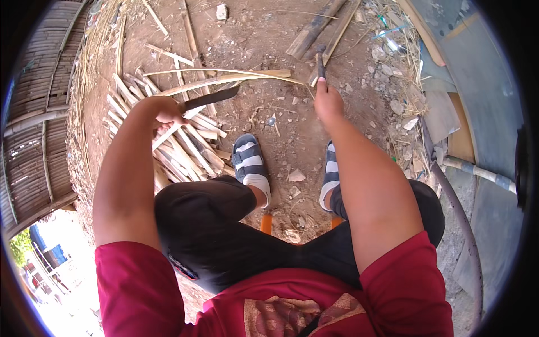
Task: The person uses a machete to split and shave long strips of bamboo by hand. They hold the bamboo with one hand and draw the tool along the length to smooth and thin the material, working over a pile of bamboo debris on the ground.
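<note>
My left hand [167, 114] is closed around a machete, whose handle is hidden in the fist. Its dark, broad blade [214, 99] points right and slightly away from me. Just below that hand lies a heap of pale split sticks [193, 147]; one stick passes close under the fingers, and I cannot tell whether they touch it. My right hand [329, 102] grips a dark hammer-like tool [320, 63], its small head pointing away from me. Between the hands, long thin bamboo strips [238, 77] lie beyond the blade, their right ends close to the right hand.
My sandalled feet [250, 160] stand apart on dirt ground with scattered stones [296, 175]. Thick wood pieces [315, 29] lie at the far right. A slatted bamboo wall [39, 112] stands left; grey panels [483, 84] and a pole [457, 208] border the right. Orange legs [266, 223] show beneath me.
</note>
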Demonstrator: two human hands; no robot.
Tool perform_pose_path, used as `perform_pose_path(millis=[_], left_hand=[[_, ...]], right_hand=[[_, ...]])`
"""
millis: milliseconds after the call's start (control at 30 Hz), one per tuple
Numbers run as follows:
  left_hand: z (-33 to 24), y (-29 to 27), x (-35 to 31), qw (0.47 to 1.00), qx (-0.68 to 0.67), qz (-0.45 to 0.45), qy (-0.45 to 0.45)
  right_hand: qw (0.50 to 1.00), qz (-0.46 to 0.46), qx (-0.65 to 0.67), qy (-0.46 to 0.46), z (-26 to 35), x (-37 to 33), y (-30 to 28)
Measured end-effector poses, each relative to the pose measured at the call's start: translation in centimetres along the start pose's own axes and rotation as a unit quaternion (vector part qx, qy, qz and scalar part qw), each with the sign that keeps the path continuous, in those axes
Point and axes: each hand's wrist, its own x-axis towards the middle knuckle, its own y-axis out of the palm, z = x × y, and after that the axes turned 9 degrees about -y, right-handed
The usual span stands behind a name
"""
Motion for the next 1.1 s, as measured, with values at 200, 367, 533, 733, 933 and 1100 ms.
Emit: perform_pose_path(millis=[200,367,533,733,933,1100], left_hand=[[9.4,6.6,-0.3,0.984,-0.108,-0.139,0.026],[14.1,21.7,4.8,0.932,-0.315,-0.181,0.005],[14.7,34.3,8.0,0.878,-0.433,-0.201,0.045],[14.2,35.3,6.8,0.847,-0.485,-0.199,0.088],[14.8,35.2,5.9,0.834,-0.506,-0.191,0.109],[15.4,35.0,5.5,0.827,-0.517,-0.188,0.112]], right_hand=[[0.999,-0.005,-0.019,-0.029,1.1,-0.4,0.1],[0.999,-0.002,-0.031,-0.043,-0.1,0.0,-1.1],[0.995,0.079,0.007,-0.065,7.0,-1.6,-4.8],[0.996,0.088,0.004,0.032,6.0,-1.5,-3.1],[0.992,0.102,-0.068,0.028,2.1,-1.8,1.7],[0.948,0.292,-0.126,0.008,1.5,-0.7,1.6]])
